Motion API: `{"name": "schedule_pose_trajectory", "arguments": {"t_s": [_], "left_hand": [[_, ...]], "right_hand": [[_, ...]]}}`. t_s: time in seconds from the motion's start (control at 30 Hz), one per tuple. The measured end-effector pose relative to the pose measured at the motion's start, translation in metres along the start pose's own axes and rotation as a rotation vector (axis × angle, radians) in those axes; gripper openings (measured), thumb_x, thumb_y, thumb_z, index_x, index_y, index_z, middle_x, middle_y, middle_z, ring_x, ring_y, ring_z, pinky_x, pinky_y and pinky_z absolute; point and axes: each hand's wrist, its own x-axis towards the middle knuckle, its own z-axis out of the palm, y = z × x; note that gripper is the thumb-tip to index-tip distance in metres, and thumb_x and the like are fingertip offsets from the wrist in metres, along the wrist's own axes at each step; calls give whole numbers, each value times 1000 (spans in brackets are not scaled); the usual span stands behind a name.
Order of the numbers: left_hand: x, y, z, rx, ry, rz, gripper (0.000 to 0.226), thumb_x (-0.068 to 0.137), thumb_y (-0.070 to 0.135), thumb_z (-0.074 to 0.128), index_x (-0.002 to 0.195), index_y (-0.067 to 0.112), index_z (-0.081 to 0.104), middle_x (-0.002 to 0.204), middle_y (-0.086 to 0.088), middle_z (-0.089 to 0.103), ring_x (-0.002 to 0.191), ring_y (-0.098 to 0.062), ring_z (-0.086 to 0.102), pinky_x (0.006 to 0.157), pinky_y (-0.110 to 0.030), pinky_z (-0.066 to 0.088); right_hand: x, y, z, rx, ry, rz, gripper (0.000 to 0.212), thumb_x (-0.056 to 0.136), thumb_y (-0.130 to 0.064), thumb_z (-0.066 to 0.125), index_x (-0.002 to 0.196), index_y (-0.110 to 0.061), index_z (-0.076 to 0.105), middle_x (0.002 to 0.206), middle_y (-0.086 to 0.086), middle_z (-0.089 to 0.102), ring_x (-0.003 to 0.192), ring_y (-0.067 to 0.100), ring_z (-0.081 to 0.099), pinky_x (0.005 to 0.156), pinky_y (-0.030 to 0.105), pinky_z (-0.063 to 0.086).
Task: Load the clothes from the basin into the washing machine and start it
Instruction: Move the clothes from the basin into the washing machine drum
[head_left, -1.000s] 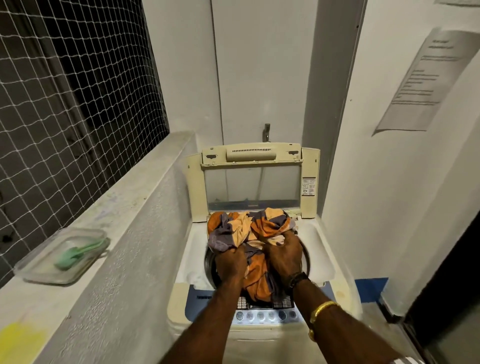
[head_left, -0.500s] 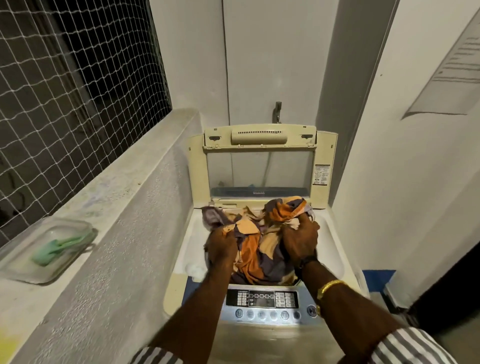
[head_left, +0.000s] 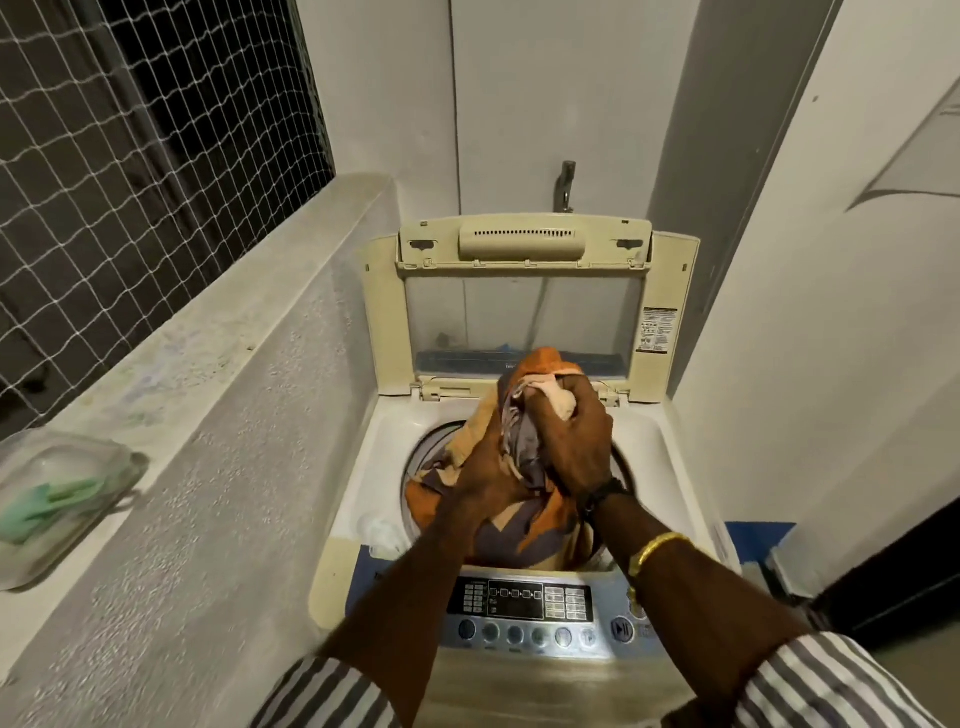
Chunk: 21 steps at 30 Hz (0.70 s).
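A cream top-loading washing machine (head_left: 358, 478) stands below me with its lid (head_left: 524, 291) raised against the back wall. An orange, purple and beige bundle of clothes (head_left: 519, 540) fills the mouth of the drum. My left hand (head_left: 485, 470) and my right hand (head_left: 574, 441) are pressed close together over the drum, both gripping the top of the bundle. The control panel (head_left: 519, 605) with its row of round buttons lies at the near edge, under my forearms. The basin is not in view.
A concrete ledge (head_left: 208, 343) runs along the left under a netted window (head_left: 130, 130). On it sits a clear container (head_left: 57, 488) with a green utensil inside. A tap (head_left: 565, 184) sticks out of the wall behind the lid. White walls close in on the right.
My hands have come together at the middle of the bundle, and the clothes have sunk lower into the drum. The camera has moved closer over the machine.
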Motion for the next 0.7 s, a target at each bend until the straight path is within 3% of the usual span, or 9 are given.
{"name": "schedule_pose_trajectory", "arguments": {"t_s": [0.07, 0.13, 0.27, 0.37, 0.47, 0.53, 0.63, 0.7], "left_hand": [[13, -8, 4, 58, 25, 19, 48, 87, 10, 73, 131, 22, 56, 118, 9, 62, 107, -9, 58, 72, 1, 36], [23, -15, 4, 167, 135, -15, 20, 92, 19, 65, 112, 16, 70, 109, -2, 69, 104, -22, 63, 76, -16, 41], [43, -39, 1, 182, 256, -114, 26, 95, 21, 55, 117, 15, 66, 115, -8, 69, 110, -29, 62, 93, -34, 49], [46, -39, 0, 145, 296, -184, 34, 97, 18, 47, 129, 10, 58, 126, -13, 63, 119, -34, 58, 103, -40, 45], [46, -47, 0, 99, 332, -256, 32, 94, 19, 49, 125, 17, 56, 124, -10, 65, 112, -32, 61, 101, -46, 49], [48, -54, 3, 23, 322, -227, 39, 91, 27, 50, 130, 26, 54, 127, -9, 63, 114, -30, 59, 100, -46, 50], [51, -75, 9, 278, 70, 6, 66, 92, 27, 56, 153, 28, 29, 150, -11, 43, 138, -30, 41, 113, -42, 39], [55, -95, 14, 547, -137, 54, 91, 86, 37, 62, 157, 34, 4, 161, -15, 20, 149, -37, 19, 120, -51, 24]], "right_hand": [[6, 0, 2, -42, 43, -10, 41, 88, -61, 64, 116, -30, 65, 105, -10, 72, 97, 10, 67, 87, 26, 50], [11, 8, -2, -89, 84, 4, 51, 87, -69, 54, 115, -28, 65, 102, -5, 73, 94, 17, 67, 83, 29, 50], [23, 34, -8, -269, 116, 14, 51, 87, -53, 55, 128, -24, 62, 116, 8, 68, 107, 29, 61, 91, 41, 50], [24, 55, -2, -351, 92, 54, 52, 80, -36, 60, 130, -21, 62, 120, 15, 62, 111, 35, 56, 92, 41, 45], [20, 79, 9, -340, -219, 4, 69, 73, -45, 48, 136, -20, 60, 135, 14, 59, 122, 34, 54, 104, 39, 42], [15, 98, 17, -465, -478, -22, 72, 78, -57, 45, 145, -32, 49, 151, 12, 46, 135, 35, 46, 110, 49, 42], [0, 129, 25, -654, -735, -49, 70, 88, -72, 40, 153, -48, 25, 165, 12, 20, 149, 43, 25, 112, 60, 37], [-6, 142, 27, -746, -868, -81, 87, 76, -82, 35, 154, -53, 13, 169, 13, 3, 152, 46, 13, 114, 64, 32]]}}
